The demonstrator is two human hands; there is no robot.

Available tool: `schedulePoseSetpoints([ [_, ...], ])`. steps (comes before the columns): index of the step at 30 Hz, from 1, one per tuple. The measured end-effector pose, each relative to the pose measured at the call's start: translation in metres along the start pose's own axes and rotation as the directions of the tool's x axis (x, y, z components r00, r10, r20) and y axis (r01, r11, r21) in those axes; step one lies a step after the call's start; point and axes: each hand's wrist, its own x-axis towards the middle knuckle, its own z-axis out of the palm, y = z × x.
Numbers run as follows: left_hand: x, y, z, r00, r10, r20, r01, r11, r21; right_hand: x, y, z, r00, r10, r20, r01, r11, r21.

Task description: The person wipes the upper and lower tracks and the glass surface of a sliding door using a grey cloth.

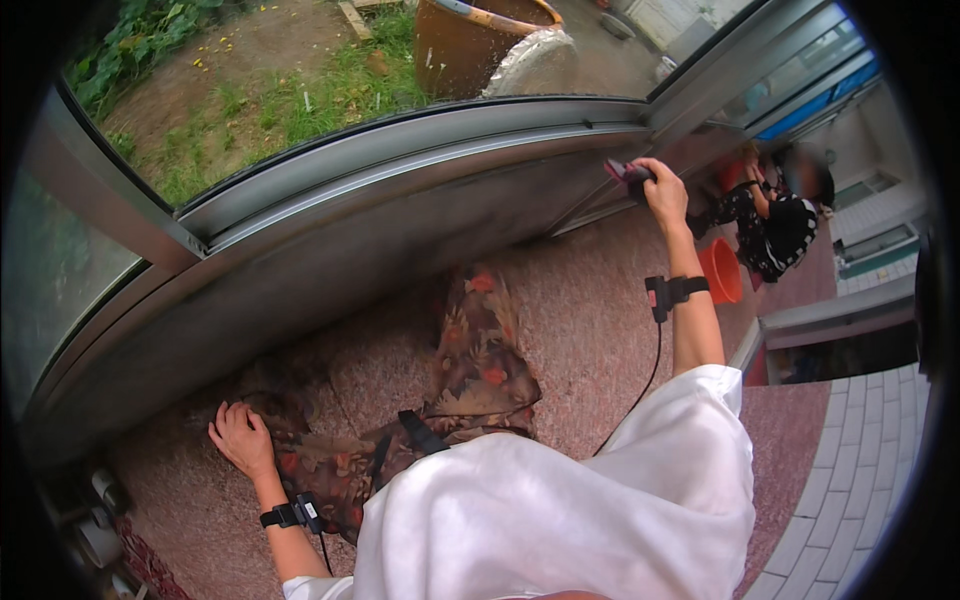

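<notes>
My right hand reaches far forward, its fingers closed on a bunched dark purple and pinkish cloth. It is raised near the metal panel under the window, close to the frame's right-hand post; whether the cloth touches either is unclear. Down at the left, my left hand is beside the knee of my floral trousers, fingers somewhat spread and with nothing in them. Whether it rests on the knee is hard to tell. The aluminium sill runs across above the panel.
Behind my right arm stands an orange bucket. Farther back, a person crouches by another red container. Pots sit at lower left on the reddish floor. A large brown urn stands beyond the glass.
</notes>
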Motion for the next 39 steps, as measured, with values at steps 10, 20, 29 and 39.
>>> schedulePoseSetpoints([
  [10, 0.005, 0.003, 0.002, 1.000, 0.007, 0.025, -0.008, 0.998, 0.058, 0.030, -0.176, 0.050, 0.771, -0.608, -0.192, 0.637, 0.728, 0.254],
  [20, 0.003, 0.001, -0.001, 0.999, 0.001, 0.040, -0.006, 0.994, 0.110, 0.047, -0.108, 0.076, 0.816, -0.561, -0.139, 0.571, 0.820, 0.044],
  [29, 0.006, 0.006, -0.001, 0.999, 0.018, 0.031, -0.019, 0.999, 0.049, 0.085, 0.023, 0.028, 0.993, -0.074, 0.095, 0.120, 0.695, -0.709],
  [39, 0.005, 0.001, 0.004, 0.999, 0.024, 0.023, -0.026, 0.997, 0.077, 0.068, 0.076, -0.011, 0.876, 0.422, -0.234, -0.430, 0.903, 0.019],
])
